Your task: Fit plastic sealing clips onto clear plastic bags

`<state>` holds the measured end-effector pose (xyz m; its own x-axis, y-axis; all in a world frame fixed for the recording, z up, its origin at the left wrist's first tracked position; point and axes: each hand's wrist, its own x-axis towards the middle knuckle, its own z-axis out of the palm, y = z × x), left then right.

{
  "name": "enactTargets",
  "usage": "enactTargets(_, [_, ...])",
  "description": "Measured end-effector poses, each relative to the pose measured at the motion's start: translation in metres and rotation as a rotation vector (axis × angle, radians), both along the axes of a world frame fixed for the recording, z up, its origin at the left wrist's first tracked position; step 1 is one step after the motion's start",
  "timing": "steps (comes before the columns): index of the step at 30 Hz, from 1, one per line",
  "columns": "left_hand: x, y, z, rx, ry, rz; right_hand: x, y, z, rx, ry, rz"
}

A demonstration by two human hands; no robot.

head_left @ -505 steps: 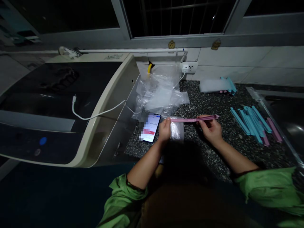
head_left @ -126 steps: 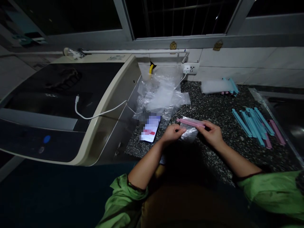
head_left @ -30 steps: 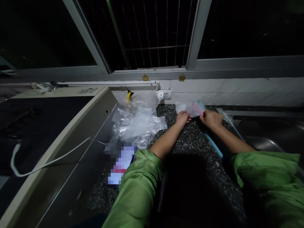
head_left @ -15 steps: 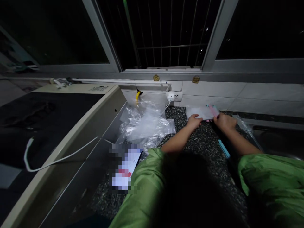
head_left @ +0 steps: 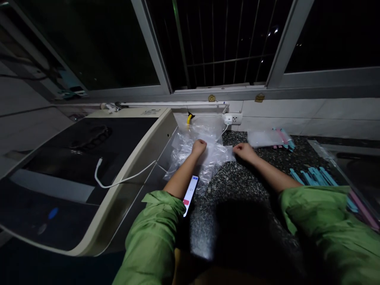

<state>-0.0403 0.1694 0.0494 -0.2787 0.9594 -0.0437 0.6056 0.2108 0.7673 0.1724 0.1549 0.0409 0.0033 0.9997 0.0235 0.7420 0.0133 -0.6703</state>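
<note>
A loose pile of clear plastic bags (head_left: 185, 152) lies on the dark speckled counter. My left hand (head_left: 199, 147) is closed over the pile, its fingertips on a plastic bag and partly hidden. At the pile's right edge my right hand (head_left: 244, 152) has its thumb and fingers pinched at the bag's end. Behind and to the right of that hand, a flat translucent bag (head_left: 263, 139) rests by the tiled wall, with pink and light-blue pen-like sticks (head_left: 285, 138) at its right end.
Several light-blue pen-like sticks (head_left: 322, 176) lie right of my right forearm, near a sink (head_left: 356, 162). A lit phone (head_left: 190, 194) sits beside my left forearm. A white cable (head_left: 127, 181) crosses the washing machine's edge (head_left: 118, 198). A charger (head_left: 228, 119) is plugged into the wall.
Both hands have left the translucent bag by the wall and moved left to the plastic bag pile. The view has shifted left, and more blue sticks show at the right.
</note>
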Motion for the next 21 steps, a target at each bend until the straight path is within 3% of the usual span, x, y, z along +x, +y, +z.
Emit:
enactTargets(3, [-0.033,-0.006,-0.005,-0.045,0.072,0.068,-0.047,-0.002,-0.015,-0.082,0.108,0.057])
enactTargets(7, [-0.049,-0.008,-0.017,-0.096,0.112,0.096,-0.084,-0.004,-0.023,-0.197,0.203,0.048])
enactTargets(15, [-0.047,0.000,-0.037,-0.120,0.072,0.069,-0.103,-0.001,-0.026,-0.326,0.234,-0.019])
enactTargets(21, [-0.042,-0.002,-0.039,-0.088,-0.030,0.053,-0.104,0.000,-0.030,-0.168,0.225,-0.031])
